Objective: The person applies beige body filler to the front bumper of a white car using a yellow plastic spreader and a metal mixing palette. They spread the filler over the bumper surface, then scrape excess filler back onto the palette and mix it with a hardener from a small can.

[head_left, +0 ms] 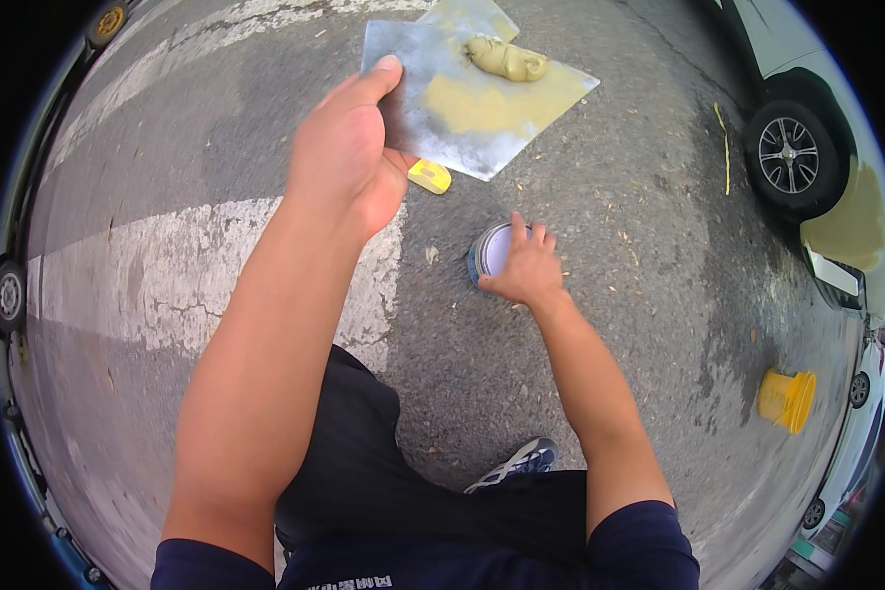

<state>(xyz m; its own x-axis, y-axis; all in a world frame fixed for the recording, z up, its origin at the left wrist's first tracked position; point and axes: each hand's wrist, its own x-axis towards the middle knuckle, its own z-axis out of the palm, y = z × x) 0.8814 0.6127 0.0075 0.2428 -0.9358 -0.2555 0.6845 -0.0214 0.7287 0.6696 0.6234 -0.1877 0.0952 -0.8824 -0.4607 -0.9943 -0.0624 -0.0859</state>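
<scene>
My left hand [349,147] is closed on a flat grey metal sheet [413,59], with the thumb on its top face. On the sheet lie a thick lump of olive-yellow putty [506,61] and a thin smear of it. A second putty-smeared plate [487,15] shows behind its far edge. Lower down, my right hand [531,265] spans the top of a round tin [498,251] standing on the ground, thumb and fingers spread around the pale lid. A small yellow block-like object [430,177] lies beneath the sheet's near edge, partly hidden.
Grey asphalt [442,383] carries worn white painted stripes [167,275]. At the right stands a vehicle with a wheel [790,157] and a putty-coloured patch [846,221] on its body. A yellow bucket [785,400] and a thin yellow strip [723,147] lie on that side.
</scene>
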